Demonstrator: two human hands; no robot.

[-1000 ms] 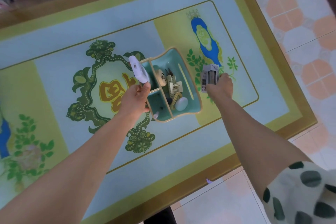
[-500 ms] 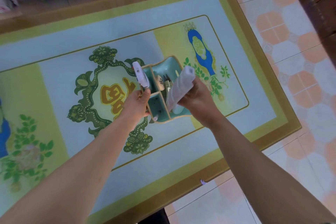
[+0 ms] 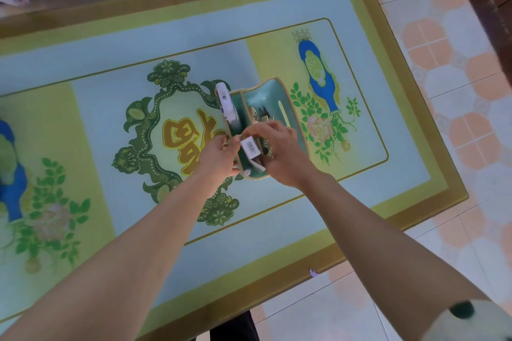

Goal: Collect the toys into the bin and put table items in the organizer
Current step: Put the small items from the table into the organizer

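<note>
The right grip [image 3: 279, 152] pinches a white box [image 3: 250, 147] over the organizer [image 3: 290, 119]; the left grip [image 3: 219, 155] holds its rim.

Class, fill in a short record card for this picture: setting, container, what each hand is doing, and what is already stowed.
Setting: patterned table, seen from above
Container: teal organizer, divided into compartments
Right hand: holds a white packet with a barcode over the organizer's near end
Left hand: at the organizer's near rim, beside the packet; grip unclear
Stowed: white device standing in the narrow side compartment; small items in the next one
</note>
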